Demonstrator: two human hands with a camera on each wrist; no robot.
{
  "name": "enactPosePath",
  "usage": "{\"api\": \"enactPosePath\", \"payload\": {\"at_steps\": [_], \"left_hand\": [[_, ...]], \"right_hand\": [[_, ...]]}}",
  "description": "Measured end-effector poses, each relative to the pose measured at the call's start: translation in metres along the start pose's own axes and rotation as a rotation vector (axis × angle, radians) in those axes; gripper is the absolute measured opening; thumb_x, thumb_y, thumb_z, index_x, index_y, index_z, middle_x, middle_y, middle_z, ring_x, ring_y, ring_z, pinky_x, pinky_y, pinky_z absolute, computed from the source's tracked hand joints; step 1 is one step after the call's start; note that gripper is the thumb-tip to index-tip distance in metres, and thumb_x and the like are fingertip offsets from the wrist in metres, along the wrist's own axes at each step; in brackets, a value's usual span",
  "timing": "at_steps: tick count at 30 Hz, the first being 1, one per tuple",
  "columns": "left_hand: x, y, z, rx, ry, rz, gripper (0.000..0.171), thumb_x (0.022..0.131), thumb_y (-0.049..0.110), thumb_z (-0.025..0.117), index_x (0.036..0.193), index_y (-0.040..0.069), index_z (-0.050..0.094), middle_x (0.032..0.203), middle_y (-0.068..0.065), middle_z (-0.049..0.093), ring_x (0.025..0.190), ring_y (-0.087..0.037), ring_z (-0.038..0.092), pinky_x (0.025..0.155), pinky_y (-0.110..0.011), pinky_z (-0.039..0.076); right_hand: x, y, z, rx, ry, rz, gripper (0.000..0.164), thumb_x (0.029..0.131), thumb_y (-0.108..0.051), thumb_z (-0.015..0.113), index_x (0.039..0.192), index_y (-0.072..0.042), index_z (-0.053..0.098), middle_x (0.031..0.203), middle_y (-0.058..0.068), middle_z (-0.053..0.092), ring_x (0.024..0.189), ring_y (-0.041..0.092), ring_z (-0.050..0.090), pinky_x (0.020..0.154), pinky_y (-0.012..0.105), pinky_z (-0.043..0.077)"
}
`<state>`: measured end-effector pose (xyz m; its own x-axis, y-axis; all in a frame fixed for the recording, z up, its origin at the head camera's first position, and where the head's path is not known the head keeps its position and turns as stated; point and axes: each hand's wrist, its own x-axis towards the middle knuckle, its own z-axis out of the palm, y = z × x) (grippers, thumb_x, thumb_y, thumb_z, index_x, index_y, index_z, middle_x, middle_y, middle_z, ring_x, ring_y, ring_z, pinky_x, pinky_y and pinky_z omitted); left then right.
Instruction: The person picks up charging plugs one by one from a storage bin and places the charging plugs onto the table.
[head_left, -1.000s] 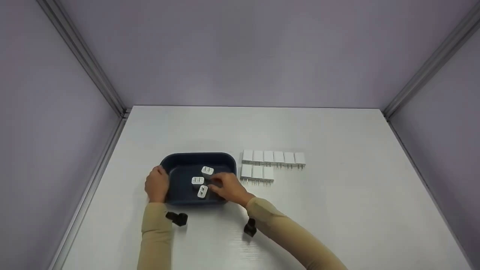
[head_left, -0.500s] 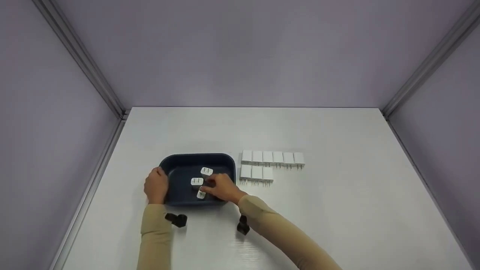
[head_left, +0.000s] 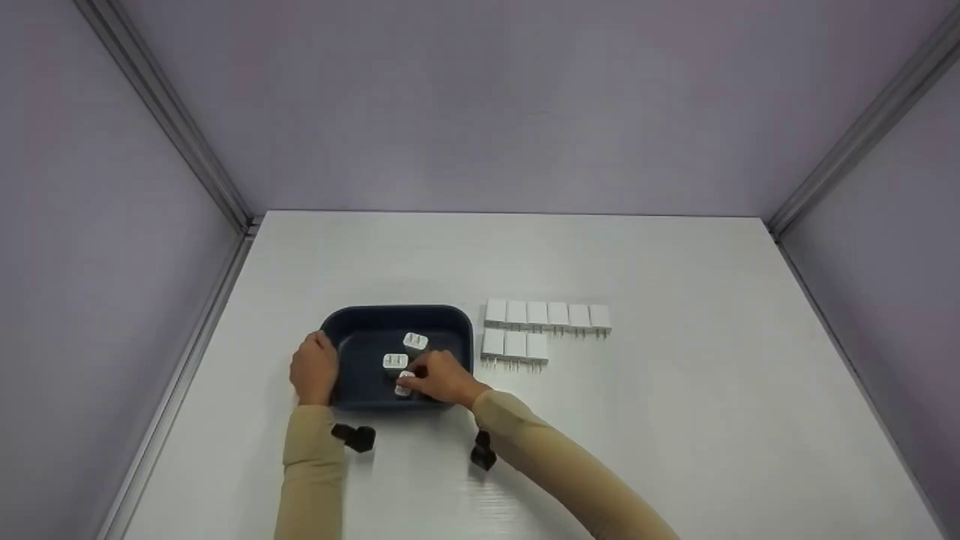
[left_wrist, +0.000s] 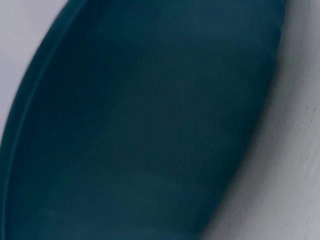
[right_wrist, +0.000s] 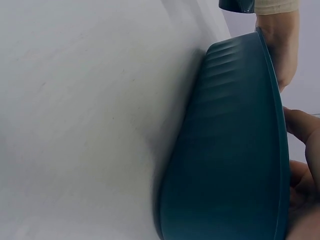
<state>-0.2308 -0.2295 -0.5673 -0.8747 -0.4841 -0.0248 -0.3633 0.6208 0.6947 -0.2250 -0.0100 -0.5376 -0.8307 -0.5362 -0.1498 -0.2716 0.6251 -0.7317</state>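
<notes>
Clearly, the right grip (head_left: 445, 377) pinches a white plug (head_left: 403, 391) (partly hidden) — left grip (head_left: 313, 368) clasps navy tray (head_left: 361, 388).

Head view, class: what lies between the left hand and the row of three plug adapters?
In the head view: the dark blue tray, holding three plug adapters, the right hand partly inside, then a narrow table strip.
</notes>
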Motion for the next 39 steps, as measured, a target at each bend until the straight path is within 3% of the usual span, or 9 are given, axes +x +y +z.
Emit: {"api": "enactPosePath", "payload": {"at_steps": [11,19,24,31,35,39], "left_hand": [[0.0,0.0,-0.001,0.003,-0.004,-0.003,0.049,0.104,0.024,0.026,0.111,-0.009,0.061,0.108,-0.033,0.065,0.1,-0.049,0.063,0.083,-0.058,0.047],[0.0,0.001,-0.002,0.005,-0.015,-0.011,0.049,0.104,0.023,0.026,0.116,-0.01,0.06,0.114,-0.034,0.063,0.106,-0.05,0.061,0.087,-0.058,0.047],[-0.001,0.001,-0.002,0.0,-0.021,-0.014,0.049,0.104,0.023,0.026,0.117,-0.01,0.059,0.116,-0.034,0.063,0.107,-0.05,0.061,0.088,-0.058,0.047],[0.0,0.0,0.0,-0.004,-0.002,0.004,0.049,0.104,0.024,0.025,0.103,-0.009,0.061,0.1,-0.033,0.065,0.093,-0.049,0.064,0.078,-0.058,0.047],[0.0,0.0,0.0,-0.002,-0.002,0.0,0.049,0.104,0.024,0.025,0.107,-0.009,0.061,0.105,-0.033,0.065,0.097,-0.05,0.063,0.081,-0.058,0.047],[0.0,0.0,0.0,0.0,-0.002,0.002,0.049,0.104,0.024,0.025,0.108,-0.009,0.061,0.105,-0.033,0.065,0.098,-0.05,0.063,0.081,-0.058,0.048]], "right_hand": [[-0.003,-0.001,-0.001,0.043,-0.011,0.02,0.022,0.084,-0.026,0.074,0.094,-0.006,0.073,0.084,0.011,0.075,0.062,0.0,0.053,0.062,0.015,0.044],[-0.006,-0.003,-0.001,-0.038,0.003,-0.016,0.017,0.085,-0.022,0.073,0.085,-0.005,0.075,0.077,0.012,0.073,0.055,0.0,0.043,0.055,0.014,0.034],[-0.009,-0.002,-0.002,-0.06,0.011,-0.022,0.015,0.084,-0.02,0.073,0.085,-0.005,0.074,0.079,0.011,0.074,0.058,0.0,0.046,0.058,0.013,0.038],[-0.014,0.0,-0.003,-0.051,0.039,-0.048,0.014,0.083,-0.019,0.074,0.089,-0.006,0.074,0.081,0.011,0.074,0.063,0.002,0.054,0.061,0.015,0.043],[-0.015,0.002,-0.004,-0.031,0.059,-0.033,0.016,0.083,-0.018,0.074,0.091,-0.005,0.073,0.083,0.011,0.074,0.065,0.004,0.055,0.062,0.016,0.044],[-0.017,0.003,-0.004,0.0,0.078,-0.01,0.021,0.083,-0.017,0.074,0.098,-0.003,0.073,0.09,0.01,0.075,0.074,0.011,0.065,0.067,0.018,0.049]]}}
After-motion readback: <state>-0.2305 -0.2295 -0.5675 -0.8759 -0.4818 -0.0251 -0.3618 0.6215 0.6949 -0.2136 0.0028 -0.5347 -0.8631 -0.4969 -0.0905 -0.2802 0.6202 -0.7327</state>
